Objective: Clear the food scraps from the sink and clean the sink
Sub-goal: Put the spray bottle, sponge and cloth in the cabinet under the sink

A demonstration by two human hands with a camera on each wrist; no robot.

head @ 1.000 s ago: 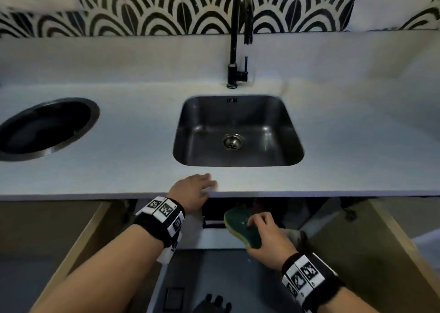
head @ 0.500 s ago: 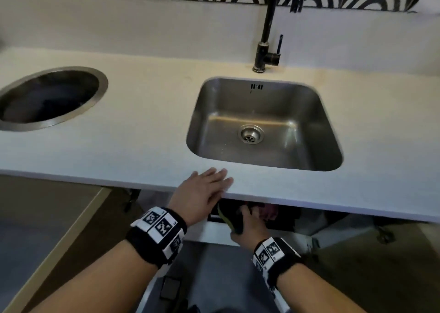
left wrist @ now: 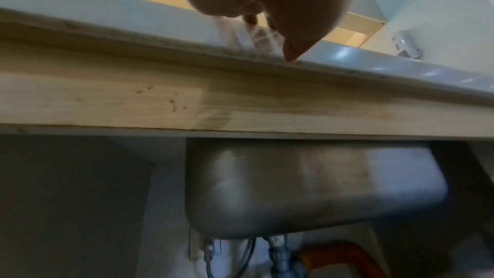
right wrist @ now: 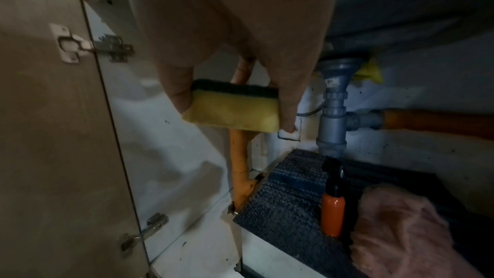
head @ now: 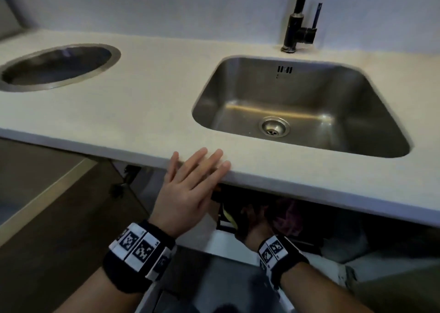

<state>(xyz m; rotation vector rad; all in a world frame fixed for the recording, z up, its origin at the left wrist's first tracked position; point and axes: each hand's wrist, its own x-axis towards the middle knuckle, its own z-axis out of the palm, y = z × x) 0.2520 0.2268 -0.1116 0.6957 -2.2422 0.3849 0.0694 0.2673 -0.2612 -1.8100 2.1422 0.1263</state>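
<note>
Since the earlier frame my right hand (right wrist: 235,54) had carried the sponge (right wrist: 235,111) from in front of the open cupboard into it, under the sink (head: 300,108). It gripped the sponge across its width, thumb on one side and fingers on the other. My left hand (head: 190,189) lay flat, fingers straight, on the front edge of the counter (head: 142,112), holding nothing. I judged the sponge light, soft and easily squashed, best held by its yellow foam sides. The steel basin showed no scraps I could make out. Inside the cupboard stood an orange bottle (right wrist: 332,215) just beside a pink cloth (right wrist: 401,229), near the drain pipe (right wrist: 334,113).
</note>
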